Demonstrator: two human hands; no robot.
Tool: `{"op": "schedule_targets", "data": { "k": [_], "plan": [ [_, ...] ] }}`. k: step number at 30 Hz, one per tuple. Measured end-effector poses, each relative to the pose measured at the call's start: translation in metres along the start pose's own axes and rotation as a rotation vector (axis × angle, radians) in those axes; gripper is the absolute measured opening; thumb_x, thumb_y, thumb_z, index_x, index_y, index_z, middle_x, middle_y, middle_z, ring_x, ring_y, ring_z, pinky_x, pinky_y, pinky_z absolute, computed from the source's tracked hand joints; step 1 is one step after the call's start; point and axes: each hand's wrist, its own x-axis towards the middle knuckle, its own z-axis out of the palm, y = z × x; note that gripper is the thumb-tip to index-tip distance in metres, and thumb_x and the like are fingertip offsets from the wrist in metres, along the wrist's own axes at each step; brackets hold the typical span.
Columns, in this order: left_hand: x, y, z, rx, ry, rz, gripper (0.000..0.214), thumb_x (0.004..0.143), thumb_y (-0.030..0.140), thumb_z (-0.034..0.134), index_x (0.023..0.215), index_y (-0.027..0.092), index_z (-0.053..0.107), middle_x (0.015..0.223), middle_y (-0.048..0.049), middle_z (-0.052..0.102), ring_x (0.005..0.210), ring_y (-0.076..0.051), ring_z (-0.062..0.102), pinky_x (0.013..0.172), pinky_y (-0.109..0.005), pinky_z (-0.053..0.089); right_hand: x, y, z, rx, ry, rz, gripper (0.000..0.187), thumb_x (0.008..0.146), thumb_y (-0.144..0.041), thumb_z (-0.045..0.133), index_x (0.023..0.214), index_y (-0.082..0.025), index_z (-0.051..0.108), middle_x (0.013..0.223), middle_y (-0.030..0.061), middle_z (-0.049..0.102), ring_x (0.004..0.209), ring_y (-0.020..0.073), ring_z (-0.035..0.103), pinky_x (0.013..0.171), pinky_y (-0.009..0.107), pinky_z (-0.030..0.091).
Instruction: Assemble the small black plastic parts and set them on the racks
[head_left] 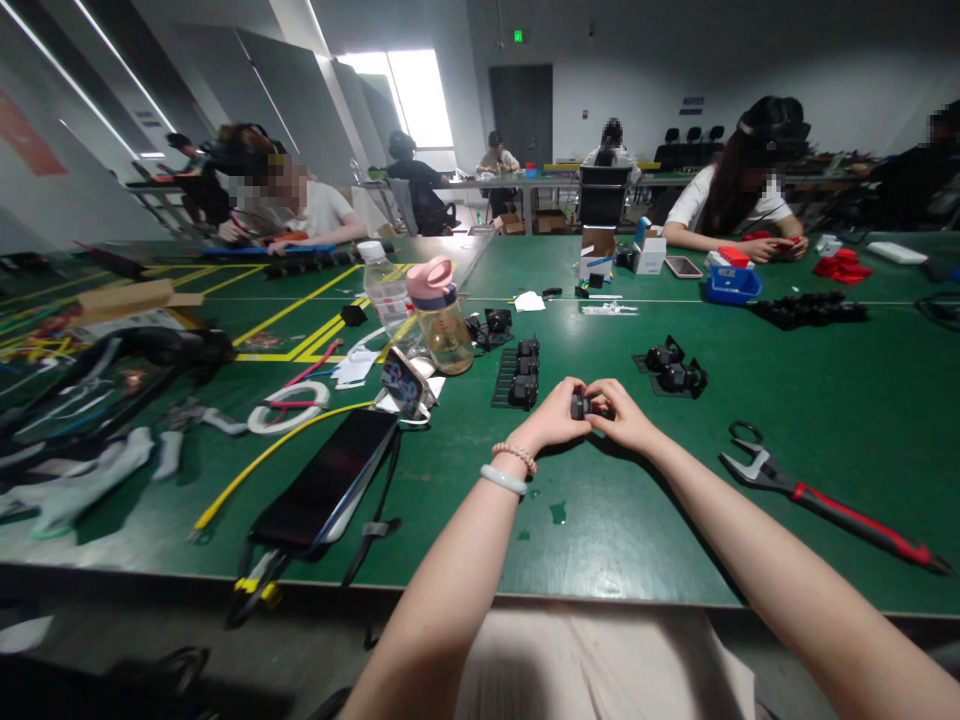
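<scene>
Between my two hands, above the green table, is a small black plastic part (579,405). My left hand (559,412) is closed around its left side, with a bead bracelet and a pale bangle on that wrist. The fingers of my right hand (619,415) are bent and pinch at the part's right side. Just to the left lies a black rack with several black parts (525,375) in a row. Beyond my right hand sits another group of black parts (675,368) on a black grid. Exactly what the held part is cannot be made out.
An adjustable wrench (832,505) with red-black handle lies right. Left are a tablet-like black device (326,485), a propped phone (405,385), a pink-lidded bottle (442,325), a clear bottle (382,285) and cables (289,408). A blue bin (733,285) stands near a co-worker across the table.
</scene>
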Motion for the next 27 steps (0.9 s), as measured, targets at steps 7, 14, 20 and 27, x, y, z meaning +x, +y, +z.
{"op": "schedule_targets", "data": {
  "k": [7,14,20,27],
  "plan": [
    [0.0003,0.0021,-0.0005,-0.002,-0.003,-0.008,0.047,0.056,0.016,0.055,0.099,0.013,0.038,0.090,-0.0035,0.045,0.080,-0.014,0.044,0.071,-0.027,0.037,0.0004,-0.0007,-0.0009,-0.034,0.011,0.020,0.030,0.065,-0.019,0.054,0.094,-0.020,0.049,0.097,0.0054,0.041,0.080,0.0139,0.048,0.072,0.032,0.045],
    [0.0005,0.0023,-0.0004,0.009,-0.008,-0.023,0.047,0.056,0.016,0.055,0.100,0.014,0.038,0.091,-0.0032,0.045,0.080,-0.014,0.044,0.072,-0.028,0.037,0.0009,0.0003,-0.0014,-0.057,0.022,0.028,0.028,0.066,-0.021,0.054,0.093,-0.020,0.051,0.096,0.0055,0.042,0.085,0.0155,0.047,0.072,0.032,0.044],
    [0.0008,0.0008,-0.0004,0.021,-0.020,-0.016,0.048,0.056,0.016,0.055,0.101,0.014,0.037,0.091,-0.0032,0.045,0.080,-0.014,0.044,0.071,-0.027,0.037,0.0012,0.0004,-0.0009,-0.060,0.029,0.040,0.025,0.067,-0.022,0.053,0.092,-0.020,0.051,0.094,0.0049,0.042,0.083,0.0147,0.048,0.072,0.031,0.044],
    [0.0009,-0.0003,-0.0003,0.023,-0.022,-0.004,0.047,0.057,0.017,0.054,0.101,0.014,0.037,0.091,-0.0031,0.045,0.081,-0.015,0.044,0.071,-0.027,0.037,0.0013,0.0009,-0.0004,-0.060,0.036,0.049,0.024,0.068,-0.023,0.052,0.092,-0.020,0.052,0.093,0.0044,0.043,0.078,0.0129,0.049,0.070,0.030,0.044]
  ]
}}
